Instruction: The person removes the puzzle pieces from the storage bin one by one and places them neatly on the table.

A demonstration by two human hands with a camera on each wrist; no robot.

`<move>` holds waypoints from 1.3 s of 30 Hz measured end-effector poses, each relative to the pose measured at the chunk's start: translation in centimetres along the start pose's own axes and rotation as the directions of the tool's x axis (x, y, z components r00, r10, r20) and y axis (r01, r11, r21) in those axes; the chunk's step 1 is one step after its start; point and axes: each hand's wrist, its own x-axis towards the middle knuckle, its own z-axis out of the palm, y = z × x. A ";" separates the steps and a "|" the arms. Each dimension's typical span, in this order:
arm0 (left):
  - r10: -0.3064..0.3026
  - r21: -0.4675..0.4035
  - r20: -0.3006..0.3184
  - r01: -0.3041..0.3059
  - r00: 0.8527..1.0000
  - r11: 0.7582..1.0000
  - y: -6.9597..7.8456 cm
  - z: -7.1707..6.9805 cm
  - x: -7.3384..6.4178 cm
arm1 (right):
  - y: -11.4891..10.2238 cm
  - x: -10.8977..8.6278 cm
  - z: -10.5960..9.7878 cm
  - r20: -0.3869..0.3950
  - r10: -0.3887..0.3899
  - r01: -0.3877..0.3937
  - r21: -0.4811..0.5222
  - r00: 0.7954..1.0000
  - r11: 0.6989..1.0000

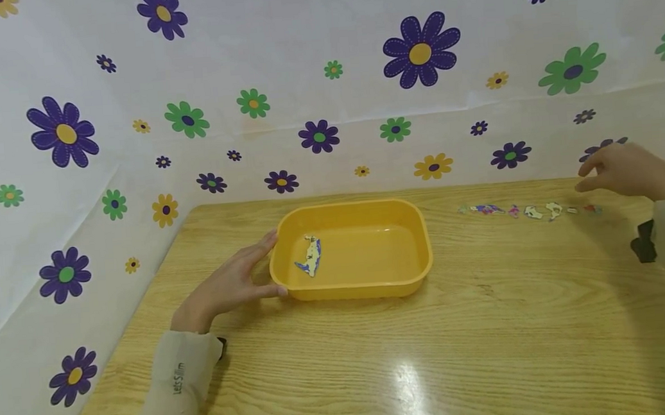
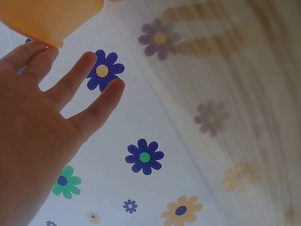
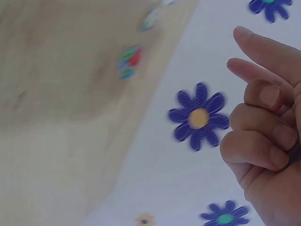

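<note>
My left hand (image 1: 228, 284) touches the left end of a yellow plastic tray (image 1: 373, 289), thumb by the front corner and fingers at the back. In the left wrist view its fingers are spread beside the tray wall (image 2: 61, 19). Inside the tray, toward the left, lies a flat irregular cream-and-blue piece (image 1: 310, 256). My right hand (image 1: 628, 171) hovers over the back right of the table, holding nothing. Its thumb and index finger stretch out apart, the other fingers curled. Below it is a small red, blue and green piece (image 3: 130, 61), at the right end of a row.
That row along the back of the wooden table (image 1: 493, 350) has several small flat pieces, among them a blue-and-purple one (image 1: 488, 209), a pink one (image 1: 513, 211) and a cream one (image 1: 533, 212). A white flower-printed cloth (image 1: 297, 36) rises behind and left of the table.
</note>
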 end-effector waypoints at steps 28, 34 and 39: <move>-0.007 0.004 -0.008 0.007 1.000 1.000 0.1 0.1 0.0 | -12.1 5.9 -2.8 -0.116 -0.157 0.175 0.165 0.981 0.971; -0.008 0.005 -0.008 0.008 1.000 1.000 0.1 0.1 0.0 | -15.0 7.2 -2.5 -0.145 -0.223 0.249 0.197 0.964 0.948; -0.014 0.006 -0.010 0.014 1.000 1.000 0.1 0.1 0.0 | -17.8 8.0 -2.4 -0.141 -0.243 0.273 0.257 0.960 0.927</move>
